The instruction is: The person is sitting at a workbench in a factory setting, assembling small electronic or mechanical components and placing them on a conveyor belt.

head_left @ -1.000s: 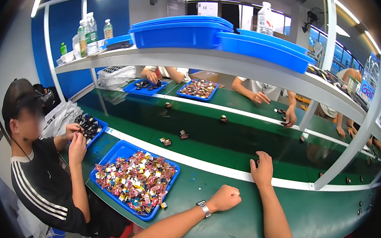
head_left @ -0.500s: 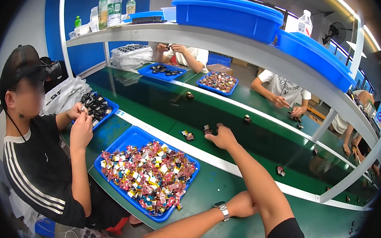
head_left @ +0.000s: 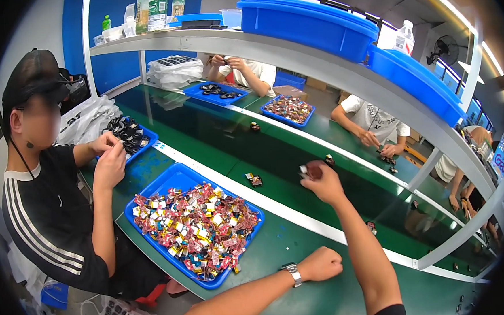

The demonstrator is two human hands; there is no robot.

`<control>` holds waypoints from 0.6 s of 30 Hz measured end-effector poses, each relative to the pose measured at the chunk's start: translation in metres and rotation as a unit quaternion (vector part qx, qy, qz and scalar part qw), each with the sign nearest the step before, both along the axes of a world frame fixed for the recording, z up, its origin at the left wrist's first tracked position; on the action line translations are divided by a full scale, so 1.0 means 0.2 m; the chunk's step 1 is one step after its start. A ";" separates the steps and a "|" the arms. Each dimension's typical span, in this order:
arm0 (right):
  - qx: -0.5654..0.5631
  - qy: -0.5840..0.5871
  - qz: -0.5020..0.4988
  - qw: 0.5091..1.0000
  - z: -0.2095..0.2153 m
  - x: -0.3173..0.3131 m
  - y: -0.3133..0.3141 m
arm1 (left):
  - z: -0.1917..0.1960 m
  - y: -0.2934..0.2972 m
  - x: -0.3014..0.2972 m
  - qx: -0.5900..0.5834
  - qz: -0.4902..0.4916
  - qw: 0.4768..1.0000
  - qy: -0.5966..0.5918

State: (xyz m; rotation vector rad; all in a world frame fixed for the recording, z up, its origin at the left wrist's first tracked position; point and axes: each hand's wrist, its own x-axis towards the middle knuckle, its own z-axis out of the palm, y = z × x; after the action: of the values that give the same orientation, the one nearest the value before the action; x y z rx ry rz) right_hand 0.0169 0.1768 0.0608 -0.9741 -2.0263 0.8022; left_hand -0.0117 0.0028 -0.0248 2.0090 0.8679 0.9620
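Note:
Above the dark green belt, my right hand (head_left: 325, 183) is closed round a small dark electronic part (head_left: 311, 170) with a pale end; both are smeared by motion. Another small part (head_left: 254, 179), dark with white and yellow bits, lies on the belt to the left of it. My left hand (head_left: 321, 264) rests as a fist on the green tabletop, a metal-band watch at its wrist; nothing shows sticking out of it. To the left of that fist stands a blue tray (head_left: 260, 229) heaped with small pink, white and yellow pieces.
A co-worker (head_left: 47, 210) on the left handles a part beside a blue tray (head_left: 154, 141) of black pieces. Across the belt, others work by further blue trays (head_left: 202, 98). A white shelf (head_left: 210, 43) bearing blue bins (head_left: 307, 30) spans overhead.
My right hand has taken a small part up from the belt and moved right with it. The left fist has stayed on the tabletop.

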 end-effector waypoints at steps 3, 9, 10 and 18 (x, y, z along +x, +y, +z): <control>-0.003 -0.027 0.032 0.999 0.13 0.36 -0.34 | 0.03 0.01 -0.04 -0.064 0.071 0.987 -0.129; 0.002 -0.114 0.022 0.993 0.06 0.83 -0.90 | 0.12 0.03 -0.10 -0.419 -0.115 0.850 -0.299; 0.031 -0.126 0.021 0.991 0.03 0.86 -0.95 | 0.12 0.04 -0.09 -0.427 -0.145 0.858 -0.245; 0.007 0.026 -0.084 0.996 -0.14 0.87 -1.06 | 0.11 -0.03 -0.08 -0.441 -0.067 0.856 -0.263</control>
State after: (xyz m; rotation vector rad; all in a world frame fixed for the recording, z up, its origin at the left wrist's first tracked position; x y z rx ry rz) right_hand 0.1900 -0.0343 0.0333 -1.0882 -1.8765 0.7149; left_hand -0.0267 -0.0030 -0.0038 0.9350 0.6628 0.7635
